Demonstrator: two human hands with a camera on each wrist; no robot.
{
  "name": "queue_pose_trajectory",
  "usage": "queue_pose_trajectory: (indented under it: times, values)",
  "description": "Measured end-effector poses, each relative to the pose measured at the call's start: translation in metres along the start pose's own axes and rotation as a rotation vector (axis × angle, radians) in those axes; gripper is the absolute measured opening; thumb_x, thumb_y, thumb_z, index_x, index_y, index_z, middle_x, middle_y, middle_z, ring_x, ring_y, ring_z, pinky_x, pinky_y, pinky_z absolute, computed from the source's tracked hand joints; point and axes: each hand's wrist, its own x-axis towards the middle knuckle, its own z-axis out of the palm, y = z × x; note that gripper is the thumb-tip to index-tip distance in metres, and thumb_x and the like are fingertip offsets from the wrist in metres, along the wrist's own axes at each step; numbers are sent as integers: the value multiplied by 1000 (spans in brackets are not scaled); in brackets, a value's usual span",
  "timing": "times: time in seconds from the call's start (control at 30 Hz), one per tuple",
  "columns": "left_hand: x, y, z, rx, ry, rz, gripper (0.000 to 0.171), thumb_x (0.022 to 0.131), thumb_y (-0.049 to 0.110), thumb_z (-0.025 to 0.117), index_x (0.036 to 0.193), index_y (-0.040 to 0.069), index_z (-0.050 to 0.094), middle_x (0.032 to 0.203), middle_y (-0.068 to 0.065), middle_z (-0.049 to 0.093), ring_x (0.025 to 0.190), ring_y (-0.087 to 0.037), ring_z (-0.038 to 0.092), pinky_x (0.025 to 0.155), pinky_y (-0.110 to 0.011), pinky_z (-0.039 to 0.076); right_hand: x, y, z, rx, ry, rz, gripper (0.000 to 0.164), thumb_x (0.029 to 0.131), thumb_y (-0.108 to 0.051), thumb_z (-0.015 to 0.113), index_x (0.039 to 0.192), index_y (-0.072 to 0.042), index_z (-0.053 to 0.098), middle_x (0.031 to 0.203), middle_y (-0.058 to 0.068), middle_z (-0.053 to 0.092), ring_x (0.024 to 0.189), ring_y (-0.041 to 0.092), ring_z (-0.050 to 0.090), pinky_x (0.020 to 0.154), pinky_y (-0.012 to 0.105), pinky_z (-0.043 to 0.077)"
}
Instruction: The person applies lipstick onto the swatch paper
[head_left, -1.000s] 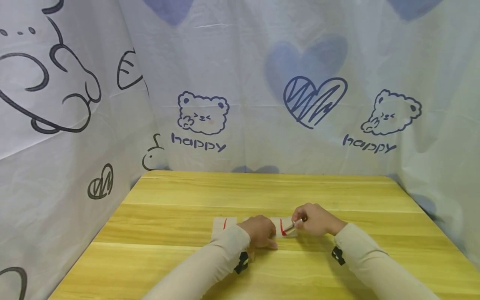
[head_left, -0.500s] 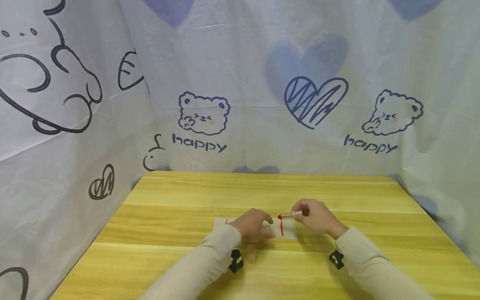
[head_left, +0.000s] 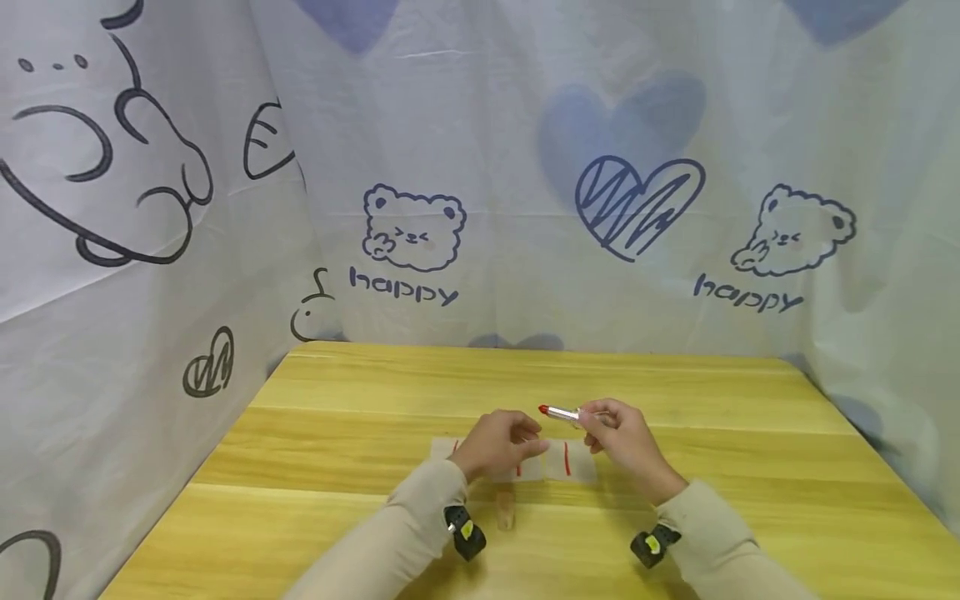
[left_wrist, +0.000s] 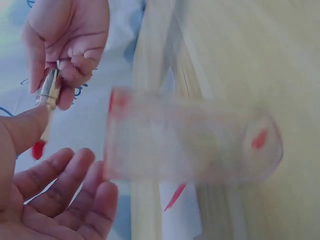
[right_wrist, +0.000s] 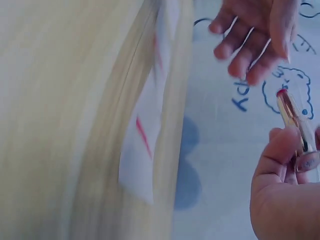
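My right hand [head_left: 621, 435] pinches a lipstick [head_left: 560, 413] in a shiny metallic tube, its red tip pointing left, raised above the table. My left hand [head_left: 491, 446] hovers just left of the lipstick, fingers loosely bent and apart, holding nothing. Beneath the hands lie white paper pieces [head_left: 579, 472] with short red strokes; the left hand partly covers them. A clear lipstick cap [left_wrist: 195, 137], smeared red at its rim, stands on the table close to the left wrist. In the right wrist view the lipstick tip is apart from the left fingers.
The yellow wood-grain table [head_left: 360, 533] stretches around the papers on every side. White cloth [head_left: 495, 250] printed with bears and hearts hangs along the back and the sides. Each wrist bears a small black camera.
The right hand has lifted the lipstick off the right paper, which it touched a second ago, and carried it up and left. The left hand has risen and uncovered the cap and a middle stroke.
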Motion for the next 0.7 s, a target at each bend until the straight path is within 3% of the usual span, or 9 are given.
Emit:
queue_pose_trajectory:
  times: [0.1,0.27,0.4,0.53,0.7]
  values:
    - [-1,0,4,-112,56,-9,34,94,29,67,116,4,67,99,0,69,91,-15,63,78,-33,53,-3,-3,8,205,6,72,23,101,-19,54,104,3,53,84,4,64,68,11,55,61,21,50]
    - [-2,3,14,-333,193,41,30,92,27,69,110,2,70,97,-4,69,85,-17,62,72,-31,52,-8,-9,17,473,-31,180,26,105,-26,45,103,-1,50,85,3,64,65,7,53,58,16,46]
    - [-4,7,17,-467,266,66,27,91,26,70,105,2,71,92,-5,68,82,-23,63,72,-33,53,-10,-14,22,569,-88,202,34,106,-31,39,96,-5,57,80,1,65,63,6,53,57,16,45]
    - [-7,11,19,-545,317,68,27,91,23,71,104,0,72,89,-3,67,79,-20,61,74,-38,54,-11,-16,26,629,-124,241,40,105,-37,36,88,-9,59,78,1,66,64,7,53,57,17,45]
    - [-9,15,21,-661,367,72,26,91,16,71,106,-4,70,90,-2,68,78,-11,60,72,-26,52,-12,-18,29,692,-206,292,44,105,-43,33,83,-13,56,74,0,63,61,6,52,55,17,43]
